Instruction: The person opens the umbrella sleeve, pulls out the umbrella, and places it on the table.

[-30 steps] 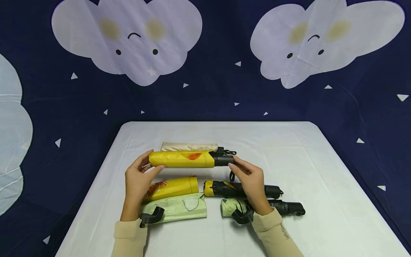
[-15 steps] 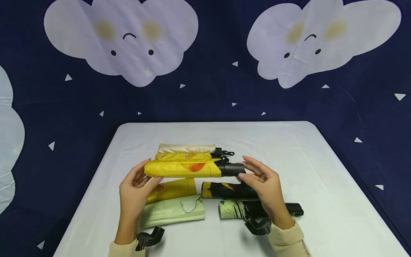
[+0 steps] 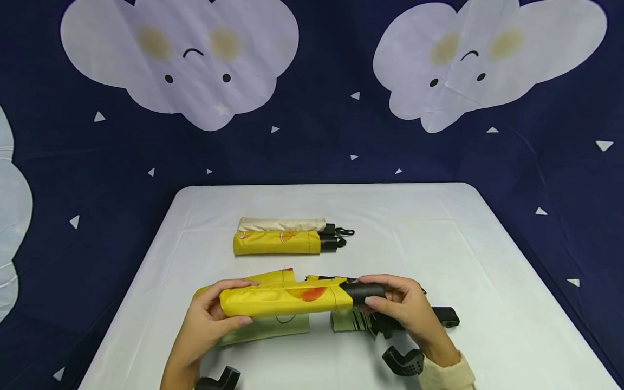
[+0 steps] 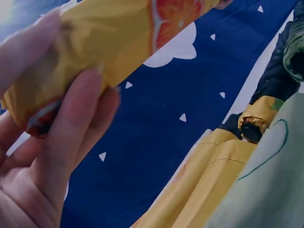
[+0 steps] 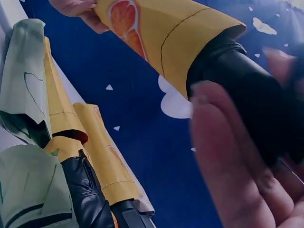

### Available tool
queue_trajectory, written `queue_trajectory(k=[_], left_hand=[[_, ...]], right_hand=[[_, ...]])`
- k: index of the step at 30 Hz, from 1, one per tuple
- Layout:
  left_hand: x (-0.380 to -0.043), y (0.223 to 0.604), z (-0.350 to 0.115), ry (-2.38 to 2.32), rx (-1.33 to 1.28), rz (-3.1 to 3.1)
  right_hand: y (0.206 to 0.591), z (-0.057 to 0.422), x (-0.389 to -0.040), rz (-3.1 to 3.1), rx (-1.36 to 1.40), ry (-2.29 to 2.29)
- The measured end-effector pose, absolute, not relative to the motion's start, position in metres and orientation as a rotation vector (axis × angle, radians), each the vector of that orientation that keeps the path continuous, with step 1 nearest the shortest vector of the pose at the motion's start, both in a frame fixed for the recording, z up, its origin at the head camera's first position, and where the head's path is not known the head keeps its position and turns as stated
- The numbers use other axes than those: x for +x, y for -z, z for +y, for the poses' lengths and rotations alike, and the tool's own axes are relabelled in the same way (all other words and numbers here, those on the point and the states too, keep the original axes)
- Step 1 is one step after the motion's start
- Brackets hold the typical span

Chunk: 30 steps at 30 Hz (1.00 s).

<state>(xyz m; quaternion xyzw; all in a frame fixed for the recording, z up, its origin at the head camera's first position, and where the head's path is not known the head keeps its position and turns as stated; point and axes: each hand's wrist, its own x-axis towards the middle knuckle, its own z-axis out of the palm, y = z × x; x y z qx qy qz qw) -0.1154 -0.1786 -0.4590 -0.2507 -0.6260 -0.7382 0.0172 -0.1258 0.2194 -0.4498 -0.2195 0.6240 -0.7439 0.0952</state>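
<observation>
Above the near part of the table, both hands hold a folded umbrella (image 3: 283, 301) in a yellow sleeve with an orange-slice print. My left hand (image 3: 209, 319) grips its closed left end, thumb in front and fingers behind. At the other end, my right hand (image 3: 402, 306) pinches the black handle (image 3: 363, 292), which sticks out of the sleeve. The left wrist view shows fingers round the yellow sleeve (image 4: 109, 38); in the right wrist view the black handle (image 5: 242, 90) lies between thumb and fingers. Behind and below it, partly hidden, are a yellow sleeve (image 3: 285, 276) and a pale green sleeve (image 3: 273, 327).
Farther back, a cream sleeved umbrella (image 3: 283, 225) and a yellow sleeved umbrella (image 3: 278, 244) lie side by side on the white table (image 3: 414, 233). Front right lies a green and black umbrella (image 3: 348, 320); a black and yellow umbrella (image 5: 88, 190) lies beside it.
Both hands have brought the yellow umbrella toward the front of the table and slightly right, away from the two at the back. The right fingers now close on its handle.
</observation>
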Motion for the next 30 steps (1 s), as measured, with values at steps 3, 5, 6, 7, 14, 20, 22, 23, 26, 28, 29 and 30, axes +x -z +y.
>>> queue_trajectory(k=[3, 5, 6, 7, 14, 20, 22, 23, 26, 28, 29, 30], left_hand=[[-0.112, 0.459, -0.176, 2.312, -0.853, -1.974], [-0.111, 0.46, -0.173, 2.275, -0.864, -2.027], [-0.111, 0.46, -0.172, 2.251, -0.866, -2.055], [-0.111, 0.461, -0.171, 2.224, -0.866, -2.08], [-0.112, 0.461, -0.168, 2.147, -0.838, -2.183], [-0.116, 0.457, -0.169, 2.083, -0.878, -2.179], [-0.118, 0.455, -0.169, 2.054, -0.896, -2.168], [-0.119, 0.454, -0.169, 2.039, -0.902, -2.167], [-0.122, 0.451, -0.171, 2.008, -0.871, -2.198], [-0.124, 0.448, -0.172, 1.99, -0.838, -2.231], [-0.125, 0.447, -0.173, 1.981, -0.828, -2.245], [-0.126, 0.446, -0.173, 1.977, -0.816, -2.257]], right_hand=[[0.452, 0.22, -0.124, 1.825, -0.661, 2.178], [0.454, 0.219, -0.124, 1.82, -0.653, 2.17], [0.455, 0.219, -0.124, 1.818, -0.643, 2.17], [0.455, 0.218, -0.124, 1.816, -0.632, 2.17], [0.456, 0.214, -0.124, 1.84, -0.565, 2.139], [0.454, 0.214, -0.129, 1.912, -0.57, 2.105], [0.454, 0.214, -0.131, 1.94, -0.563, 2.097], [0.454, 0.214, -0.132, 1.946, -0.552, 2.097], [0.452, 0.214, -0.136, 1.954, -0.52, 2.099], [0.451, 0.214, -0.139, 1.939, -0.524, 2.113], [0.45, 0.214, -0.14, 1.923, -0.523, 2.126], [0.45, 0.214, -0.141, 1.909, -0.525, 2.138]])
